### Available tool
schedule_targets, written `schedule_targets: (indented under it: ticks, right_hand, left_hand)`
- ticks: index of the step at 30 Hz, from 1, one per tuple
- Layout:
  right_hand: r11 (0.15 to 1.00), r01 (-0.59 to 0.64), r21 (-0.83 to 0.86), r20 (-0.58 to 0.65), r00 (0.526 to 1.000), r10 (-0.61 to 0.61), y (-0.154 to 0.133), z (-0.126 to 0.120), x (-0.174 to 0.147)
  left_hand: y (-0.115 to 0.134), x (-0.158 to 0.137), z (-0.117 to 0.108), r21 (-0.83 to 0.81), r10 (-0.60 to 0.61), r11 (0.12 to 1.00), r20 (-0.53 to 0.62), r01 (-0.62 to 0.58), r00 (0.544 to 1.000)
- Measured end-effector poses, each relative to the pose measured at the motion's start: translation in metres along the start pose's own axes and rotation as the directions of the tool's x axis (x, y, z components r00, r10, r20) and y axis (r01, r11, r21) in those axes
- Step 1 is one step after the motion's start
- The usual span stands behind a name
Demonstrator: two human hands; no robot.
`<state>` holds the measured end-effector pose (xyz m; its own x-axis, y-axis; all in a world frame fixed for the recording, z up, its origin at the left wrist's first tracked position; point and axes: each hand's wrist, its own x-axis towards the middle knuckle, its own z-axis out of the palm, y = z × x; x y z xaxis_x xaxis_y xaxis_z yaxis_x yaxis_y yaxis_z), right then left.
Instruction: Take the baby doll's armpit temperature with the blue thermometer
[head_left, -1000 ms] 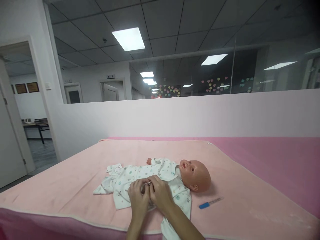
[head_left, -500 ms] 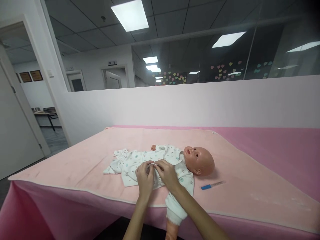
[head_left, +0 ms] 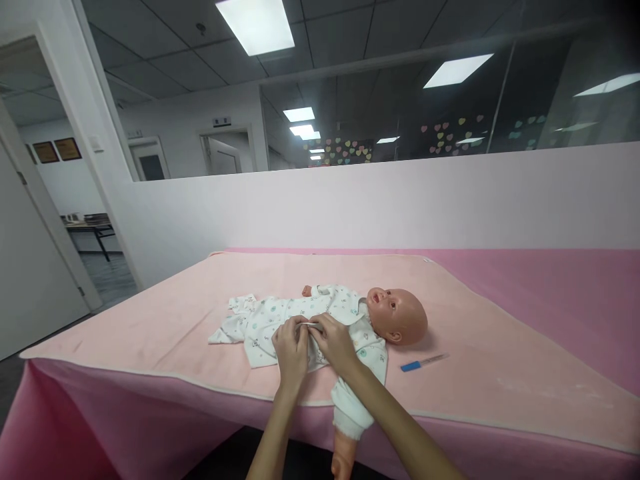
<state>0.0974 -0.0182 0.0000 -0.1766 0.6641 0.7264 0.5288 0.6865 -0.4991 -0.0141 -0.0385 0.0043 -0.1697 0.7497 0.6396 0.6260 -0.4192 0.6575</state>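
Observation:
A baby doll (head_left: 400,319) lies on its back with its head to the right. It wears a white printed baby outfit (head_left: 285,310). Both hands meet over the doll's belly. My left hand (head_left: 291,347) is closed, thumb and fingers pinching the edge of the outfit's front. Close beside it, my right hand (head_left: 334,341) pinches the same white edge between thumb and forefinger. Whether a fastener or tie sits between the fingertips is hidden. One sleeved arm of the doll (head_left: 345,443) hangs over the table's near edge under my right forearm.
A thermometer with a blue end (head_left: 423,363) lies right of the doll, below its head. The peach pad (head_left: 165,320) covers the pink tabletop (head_left: 575,300). A white half wall (head_left: 380,207) with glass above stands behind; a door (head_left: 35,247) is at the left.
Both hands stay at the doll's belly, with the pinched edge now showing as a thin white strip between the fingertips. The view has shifted slightly.

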Motion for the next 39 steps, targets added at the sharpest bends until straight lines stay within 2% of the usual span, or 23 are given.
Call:
schedule_targets:
  ticks: [9,19,29,34,39]
  right_hand:
    - [0.996,-0.023,-0.088,0.023,0.999,0.025,-0.0007,0.0005,-0.0012]
    - [0.991,-0.05,-0.126,0.03,0.998,0.055,0.0008,0.002,-0.0027]
    - [0.99,-0.077,-0.119,0.008,0.997,0.079,0.005,0.0054,-0.0004]
    - [0.991,-0.085,-0.1,-0.014,0.996,0.085,0.0027,0.0034,-0.0002]
    - [0.992,-0.093,-0.08,-0.08,0.993,0.086,0.003,0.0058,-0.0005]
  left_hand:
    - [-0.0059,0.0018,-0.0002,-0.082,-0.024,0.996,-0.014,0.023,1.0]
    - [-0.0086,0.0024,0.0007,-0.1,-0.022,0.995,-0.024,0.02,0.999]
    - [-0.0024,0.0014,-0.0002,0.037,0.033,0.999,-0.013,-0.032,0.999]
    - [-0.0001,0.0,-0.0001,0.072,-0.003,0.997,0.012,0.002,1.0]
    - [-0.0023,-0.0011,0.0013,0.087,-0.025,0.996,-0.025,0.027,0.999]
